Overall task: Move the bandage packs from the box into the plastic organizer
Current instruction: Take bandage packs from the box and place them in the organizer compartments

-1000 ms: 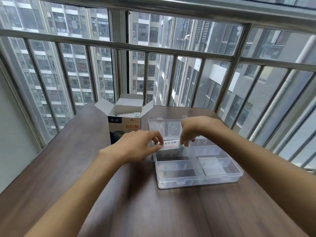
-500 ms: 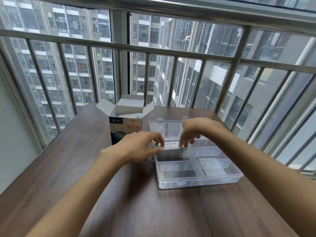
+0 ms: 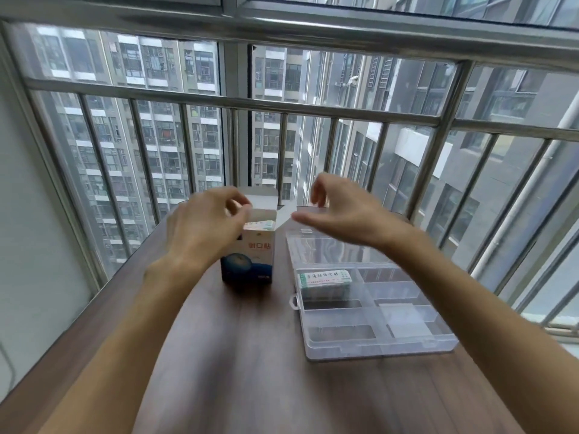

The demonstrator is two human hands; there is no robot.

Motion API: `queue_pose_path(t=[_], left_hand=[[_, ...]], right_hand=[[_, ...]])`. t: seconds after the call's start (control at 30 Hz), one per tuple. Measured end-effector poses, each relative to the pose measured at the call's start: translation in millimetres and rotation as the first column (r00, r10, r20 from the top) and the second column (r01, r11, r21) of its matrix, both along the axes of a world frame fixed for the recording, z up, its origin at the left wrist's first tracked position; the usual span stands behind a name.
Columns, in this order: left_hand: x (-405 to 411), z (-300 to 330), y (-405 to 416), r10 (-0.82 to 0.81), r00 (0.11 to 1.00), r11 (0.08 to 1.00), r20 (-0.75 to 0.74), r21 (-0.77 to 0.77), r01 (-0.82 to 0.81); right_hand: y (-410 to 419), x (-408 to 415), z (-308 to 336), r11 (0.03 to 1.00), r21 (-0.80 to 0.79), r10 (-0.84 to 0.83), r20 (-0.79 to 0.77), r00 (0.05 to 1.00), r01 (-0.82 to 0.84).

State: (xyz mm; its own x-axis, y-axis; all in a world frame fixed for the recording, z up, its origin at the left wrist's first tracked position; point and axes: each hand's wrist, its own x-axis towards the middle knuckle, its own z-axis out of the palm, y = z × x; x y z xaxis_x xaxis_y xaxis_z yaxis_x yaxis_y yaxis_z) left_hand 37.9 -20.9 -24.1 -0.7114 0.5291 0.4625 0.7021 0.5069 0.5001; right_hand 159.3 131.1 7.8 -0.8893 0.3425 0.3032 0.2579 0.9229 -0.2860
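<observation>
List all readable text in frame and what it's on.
"创口贴" in red, on the white front of the box.
A row of red characters on the top of the bandage pack in the plastic organizer: too blurred to read.
Small print low on the box front and colored print on the packs inside the box top: too small to read.
Nothing else legible.

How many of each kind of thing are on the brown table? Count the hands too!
Bandage packs out of the box: 1, the bandage pack lying in the organizer's far left compartment
Cardboard boxes: 1, the box, flaps open
Plastic organizers: 1, the plastic organizer, lid open
Hands: 2, the left hand and the right hand, both above the table
Total: 5
</observation>
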Motion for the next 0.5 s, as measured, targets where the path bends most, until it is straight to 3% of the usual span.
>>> queue_pose_path(t=[0.1, 0.17, 0.23, 0.33, 0.43, 0.5], left_hand=[[-13.2, -8.9, -8.0, 0.209, 0.976, 0.977, -0.061, -0.021, -0.211], [-19.4, -17.5, -12.0, 0.194, 0.981, 0.975, -0.021, -0.105, -0.195], [-24.5, -25.0, -15.3, 0.141, 0.984, 0.986, 0.108, -0.110, -0.129], [-26.0, -34.7, -19.2, -0.047, 0.929, 0.990, 0.368, 0.140, -0.005], [-12.2, -49.2, -21.2, -0.151, 0.909, 0.893, 0.388, 0.448, -0.042], [1.4, -59.9, -23.1, -0.187, 0.920, 0.818, 0.345, 0.573, -0.048]], right_hand=[[-9.6, -14.3, -18.6, 0.985, 0.153, 0.069, 0.088, 0.994, -0.082], [-10.2, -20.4, -28.7, 0.966, 0.244, 0.061, 0.092, 0.994, -0.082], [-12.5, -23.4, -37.4, 0.953, 0.292, 0.089, -0.013, 0.996, -0.082], [-13.7, -25.4, -45.4, 0.945, 0.316, 0.154, -0.190, 0.970, -0.088], [-12.7, -23.0, -48.5, 0.954, 0.288, 0.164, -0.251, 0.954, -0.088], [-15.7, -21.4, -46.5, 0.958, 0.282, 0.121, -0.260, 0.958, -0.044]])
